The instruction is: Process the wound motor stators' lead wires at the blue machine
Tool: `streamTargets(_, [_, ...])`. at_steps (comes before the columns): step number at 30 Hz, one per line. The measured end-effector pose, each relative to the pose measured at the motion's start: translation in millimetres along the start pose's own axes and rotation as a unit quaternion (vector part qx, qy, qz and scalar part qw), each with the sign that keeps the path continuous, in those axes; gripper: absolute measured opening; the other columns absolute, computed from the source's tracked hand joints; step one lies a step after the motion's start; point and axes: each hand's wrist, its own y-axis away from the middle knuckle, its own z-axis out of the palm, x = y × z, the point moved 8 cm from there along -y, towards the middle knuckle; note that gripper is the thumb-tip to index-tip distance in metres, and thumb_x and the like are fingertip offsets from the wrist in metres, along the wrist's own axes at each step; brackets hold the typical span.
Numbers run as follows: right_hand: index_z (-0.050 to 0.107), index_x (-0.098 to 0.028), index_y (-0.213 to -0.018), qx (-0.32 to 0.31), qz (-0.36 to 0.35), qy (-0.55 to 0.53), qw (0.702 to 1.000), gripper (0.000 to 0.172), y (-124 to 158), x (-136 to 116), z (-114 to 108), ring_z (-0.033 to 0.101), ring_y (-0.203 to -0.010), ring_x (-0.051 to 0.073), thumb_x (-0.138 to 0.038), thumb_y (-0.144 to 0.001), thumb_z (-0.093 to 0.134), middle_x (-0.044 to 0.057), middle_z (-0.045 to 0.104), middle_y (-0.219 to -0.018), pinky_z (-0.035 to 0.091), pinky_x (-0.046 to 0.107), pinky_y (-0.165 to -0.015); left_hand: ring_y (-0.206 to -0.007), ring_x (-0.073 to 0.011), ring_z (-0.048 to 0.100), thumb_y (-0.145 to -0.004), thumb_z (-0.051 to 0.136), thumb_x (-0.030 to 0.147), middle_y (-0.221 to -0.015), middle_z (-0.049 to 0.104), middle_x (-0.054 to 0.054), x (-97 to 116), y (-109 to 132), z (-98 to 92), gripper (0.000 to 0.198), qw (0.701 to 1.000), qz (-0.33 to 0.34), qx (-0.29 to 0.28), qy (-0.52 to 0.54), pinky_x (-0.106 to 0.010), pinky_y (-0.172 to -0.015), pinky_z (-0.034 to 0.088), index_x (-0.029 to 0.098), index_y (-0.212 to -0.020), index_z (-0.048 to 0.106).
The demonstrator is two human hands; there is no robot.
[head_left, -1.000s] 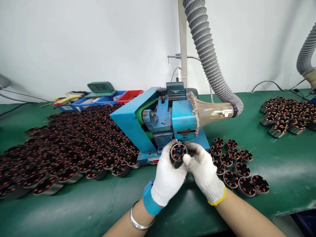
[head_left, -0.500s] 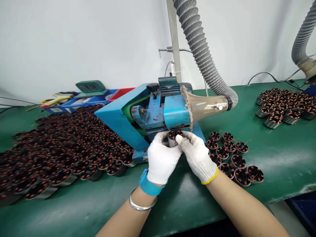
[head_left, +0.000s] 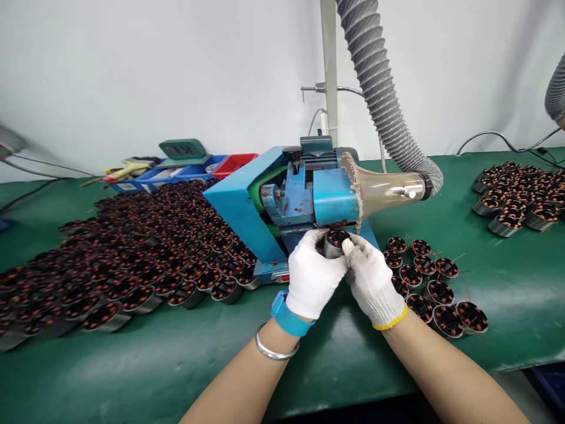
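The gloved left hand (head_left: 315, 277) and right hand (head_left: 374, 284) are both clasping one wound ring (head_left: 333, 247) between them. A small ring group (head_left: 440, 292) is sitting right of the right hand; a larger spread (head_left: 152, 274) is lying left of the left hand. Just beyond both, a blue machine (head_left: 334, 195) is standing.

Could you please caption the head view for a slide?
Gloved left hand and right hand hold a copper-wound stator at a blue bench machine.
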Motion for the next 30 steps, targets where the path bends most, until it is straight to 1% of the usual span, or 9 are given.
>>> streamTargets(9, [0.062,-0.017,-0.105,-0.002,0.001,0.001,1.000,0.041,-1,0,0,0.065,-0.089,0.020,-0.045,-0.075,0.070,0.007,0.069,-0.098,0.052,0.031,-0.080,-0.074,-0.0198,0.067,-0.064,0.071,0.027,-0.079,0.071,-0.003,0,1,1.1,0.026,1.000,-0.001,0.000,0.019,-0.030,-0.066,0.052,0.019,-0.088,0.064])
streamTargets(14, [0.061,-0.019,-0.102,-0.059,-0.044,0.058,0.996,0.037,20,-11,5,0.061,-0.071,0.018,-0.038,-0.072,0.074,0.006,0.065,-0.091,0.052,0.029,-0.062,-0.086,-0.0209,0.066,-0.055,0.079,0.017,-0.092,0.071,-0.003,-7,19,-9.4,0.044,0.980,-0.052,-0.054,0.184,-0.033,-0.081,0.053,0.020,-0.097,0.064])
streamTargets(16, [0.061,-0.020,-0.102,-0.111,-0.111,0.096,0.983,0.035,30,-21,9,0.060,-0.075,0.019,-0.039,-0.074,0.072,0.006,0.061,-0.091,0.052,0.031,-0.064,-0.083,-0.0199,0.066,-0.057,0.080,0.022,-0.090,0.071,-0.003,-17,30,-9.1,0.040,0.936,-0.126,-0.101,0.311,-0.033,-0.079,0.054,0.019,-0.094,0.066])
streamTargets(18, [0.062,-0.020,-0.103,-0.148,-0.167,0.134,0.965,0.034,38,-27,11,0.059,-0.083,0.021,-0.042,-0.077,0.069,0.007,0.059,-0.094,0.052,0.034,-0.072,-0.081,-0.0191,0.065,-0.063,0.079,0.032,-0.094,0.071,-0.005,-29,44,-9.1,0.035,0.861,-0.217,-0.119,0.443,-0.033,-0.075,0.056,0.019,-0.093,0.068])
streamTargets(21, [0.062,-0.020,-0.103,-0.174,-0.193,0.167,0.951,0.032,42,-27,11,0.057,-0.086,0.022,-0.045,-0.082,0.064,0.007,0.057,-0.095,0.050,0.036,-0.078,-0.072,-0.0159,0.064,-0.064,0.078,0.042,-0.100,0.071,-0.006,-44,62,-15.2,0.039,0.738,-0.324,-0.090,0.585,-0.033,-0.072,0.057,0.020,-0.094,0.069])
streamTargets(23, [0.062,-0.021,-0.103,-0.183,-0.191,0.190,0.946,0.029,43,-23,12,0.058,-0.086,0.022,-0.044,-0.085,0.062,0.008,0.058,-0.095,0.049,0.037,-0.079,-0.063,-0.0115,0.061,-0.066,0.076,0.043,-0.093,0.071,-0.006,-49,71,-23.1,0.039,0.681,-0.356,-0.080,0.634,-0.030,-0.070,0.057,0.018,-0.095,0.069])
streamTargets(25, [0.062,-0.022,-0.105,-0.190,-0.188,0.213,0.940,0.027,44,-18,13,0.058,-0.088,0.023,-0.041,-0.087,0.060,0.009,0.058,-0.098,0.050,0.038,-0.080,-0.056,-0.0086,0.057,-0.070,0.071,0.045,-0.083,0.069,-0.007,-52,76,-35.0,0.041,0.649,-0.363,-0.074,0.665,-0.025,-0.065,0.056,0.013,-0.095,0.068])
streamTargets(27, [0.062,-0.024,-0.106,-0.199,-0.189,0.236,0.932,0.025,45,-15,13,0.059,-0.090,0.024,-0.040,-0.087,0.060,0.010,0.059,-0.100,0.051,0.038,-0.079,-0.052,-0.0064,0.054,-0.074,0.066,0.048,-0.077,0.066,-0.006,-54,79,-49.9,0.043,0.637,-0.355,-0.063,0.682,-0.022,-0.062,0.054,0.010,-0.096,0.067])
streamTargets(30, [0.062,-0.026,-0.104,-0.204,-0.192,0.280,0.918,0.022,46,-10,10,0.062,-0.092,0.026,-0.040,-0.086,0.061,0.011,0.061,-0.104,0.053,0.036,-0.073,-0.054,-0.0056,0.054,-0.076,0.065,0.050,-0.078,0.065,-0.004,-65,82,-77.2,0.045,0.660,-0.332,-0.029,0.673,-0.021,-0.062,0.053,0.011,-0.098,0.066])
